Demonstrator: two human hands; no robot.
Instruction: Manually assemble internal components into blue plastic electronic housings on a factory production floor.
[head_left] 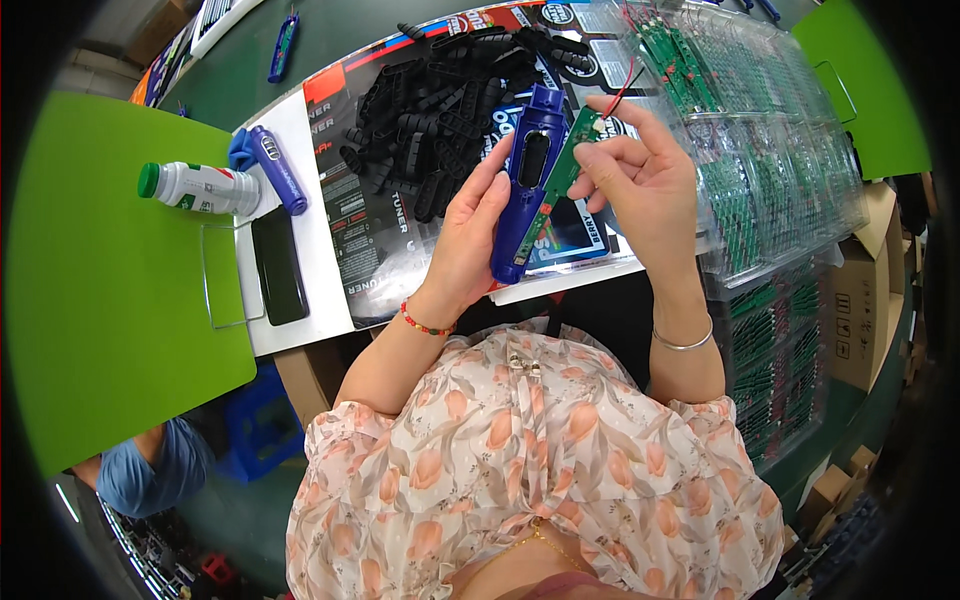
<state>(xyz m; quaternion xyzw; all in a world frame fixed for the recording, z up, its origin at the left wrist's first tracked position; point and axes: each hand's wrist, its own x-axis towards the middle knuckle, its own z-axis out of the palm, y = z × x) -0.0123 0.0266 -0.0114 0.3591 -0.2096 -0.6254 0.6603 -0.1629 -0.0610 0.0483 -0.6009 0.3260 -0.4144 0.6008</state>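
Observation:
In my left hand [468, 240] I hold a long blue plastic housing [522, 195], upright, with an oval opening near its upper half. My right hand [640, 170] pinches a narrow green circuit board [568, 165] near its top, where red and black wires stick out. The board slants across the right side of the housing, its lower end by the housing's lower part; whether it sits inside cannot be told. Just beyond my left hand lies a heap of black ribbed plastic parts [440, 110].
Clear trays [790, 150] of green boards are stacked at the right, beside a cardboard box [865, 290]. At the left lie a black phone [279, 265], a white bottle with a green cap [205, 187] and a blue device [278, 170]. Green panels [120, 280] flank the table.

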